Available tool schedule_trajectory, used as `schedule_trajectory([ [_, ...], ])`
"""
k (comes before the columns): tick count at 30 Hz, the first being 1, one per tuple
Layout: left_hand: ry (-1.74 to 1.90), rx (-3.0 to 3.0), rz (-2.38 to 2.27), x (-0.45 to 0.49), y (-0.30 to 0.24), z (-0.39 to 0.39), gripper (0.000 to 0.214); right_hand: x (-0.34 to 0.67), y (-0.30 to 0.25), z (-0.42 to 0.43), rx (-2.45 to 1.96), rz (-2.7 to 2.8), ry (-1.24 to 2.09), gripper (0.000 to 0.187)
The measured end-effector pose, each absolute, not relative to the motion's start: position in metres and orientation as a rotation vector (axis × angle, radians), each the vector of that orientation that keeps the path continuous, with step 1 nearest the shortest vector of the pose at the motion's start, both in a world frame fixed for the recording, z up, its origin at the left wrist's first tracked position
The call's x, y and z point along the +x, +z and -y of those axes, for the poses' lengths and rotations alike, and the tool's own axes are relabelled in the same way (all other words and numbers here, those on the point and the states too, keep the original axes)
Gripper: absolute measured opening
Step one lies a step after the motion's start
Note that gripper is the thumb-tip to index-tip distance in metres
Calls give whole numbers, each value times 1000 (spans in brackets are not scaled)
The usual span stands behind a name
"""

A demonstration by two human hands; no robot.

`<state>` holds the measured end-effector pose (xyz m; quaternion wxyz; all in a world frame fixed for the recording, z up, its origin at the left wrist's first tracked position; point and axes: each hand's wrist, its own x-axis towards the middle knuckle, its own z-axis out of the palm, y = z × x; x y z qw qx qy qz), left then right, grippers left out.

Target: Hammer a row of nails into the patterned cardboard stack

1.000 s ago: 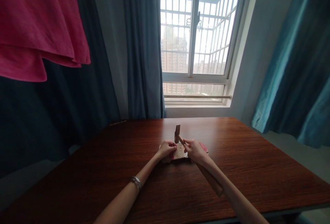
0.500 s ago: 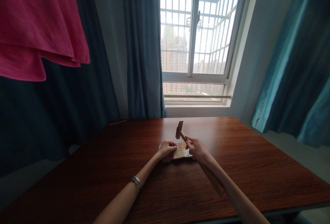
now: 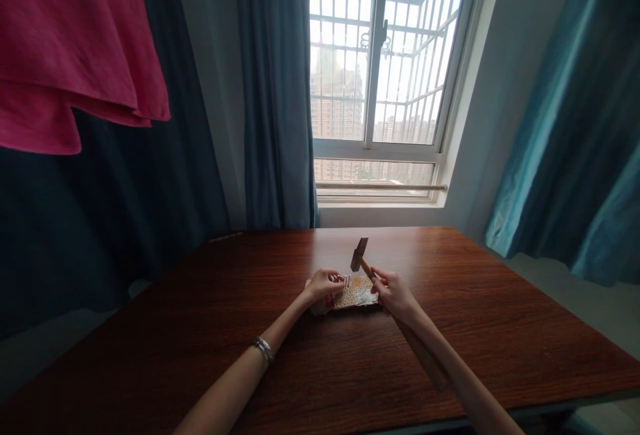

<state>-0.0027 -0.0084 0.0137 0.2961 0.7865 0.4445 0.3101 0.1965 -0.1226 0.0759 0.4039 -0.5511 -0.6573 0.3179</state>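
Observation:
A small flat board [image 3: 353, 291] dotted with holes lies on the wooden table [image 3: 250, 341], a red edge showing at its left. My left hand [image 3: 323, 285] is closed on the board's left side, fingers pinched by thin upright pins there. My right hand [image 3: 395, 293] grips the wooden handle of a small hammer [image 3: 359, 255]. The hammer's dark head is raised above the board's right half, and the handle runs back under my right forearm. A bracelet sits on my left wrist [image 3: 263, 348].
The table runs to a window [image 3: 375, 75] with bars beyond it. Blue curtains [image 3: 273, 88] hang left and right of the window. A red cloth [image 3: 70, 48] hangs at the upper left. A thin stick [image 3: 227, 237] lies at the table's far left edge.
The hammer head has gone from down by the pins to raised, and has shifted right. My right hand has moved right with it. My left hand stays on the board.

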Motion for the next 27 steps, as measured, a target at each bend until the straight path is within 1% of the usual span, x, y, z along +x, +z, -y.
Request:
schedule_trajectory([
  [10,835,2046,-1141,4,12,7,28,189,80,126,-1537,1627,711,37],
  [16,866,2047,-1070,5,4,3,28,188,76,123,-1465,1700,667,36],
  [22,839,1993,-1189,6,9,11,28,189,72,117,-1424,1756,669,38],
  [27,857,1969,-1164,7,7,10,28,188,67,112,-1428,1740,697,39],
])
